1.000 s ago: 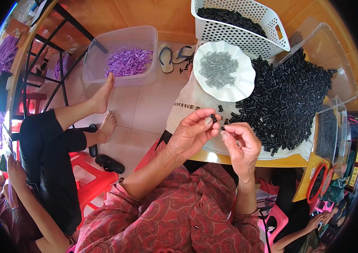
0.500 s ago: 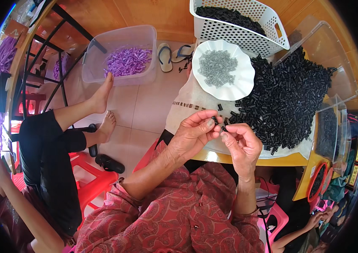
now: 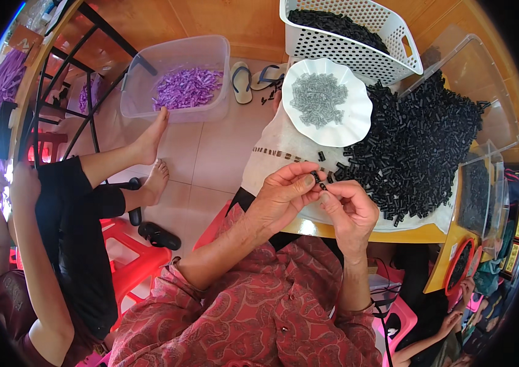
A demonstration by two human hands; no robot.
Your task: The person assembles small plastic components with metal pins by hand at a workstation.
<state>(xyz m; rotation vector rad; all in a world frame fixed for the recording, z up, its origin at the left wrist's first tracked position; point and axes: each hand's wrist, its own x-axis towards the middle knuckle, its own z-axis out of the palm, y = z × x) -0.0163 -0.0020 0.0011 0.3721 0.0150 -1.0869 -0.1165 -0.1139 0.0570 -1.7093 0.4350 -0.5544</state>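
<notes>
Head view: a black piece [image 3: 315, 175] was pinched in the left hand [image 3: 284, 192], fingertips closed, near the pile [image 3: 412, 147].
A second piece [image 3: 323, 186] was pinched likewise by the right hand [image 3: 352, 211]; light, steady grips were probably needed for good control.

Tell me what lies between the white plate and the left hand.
The head view shows a loose black piece on pale cloth between plate and left hand.

black parts [image 3: 418, 153]: plastic, slightly glossy | plate [image 3: 357, 119]: smooth, glossy | basket [image 3: 348, 58]: perforated plastic | cover [image 3: 264, 166]: matt cloth
</notes>
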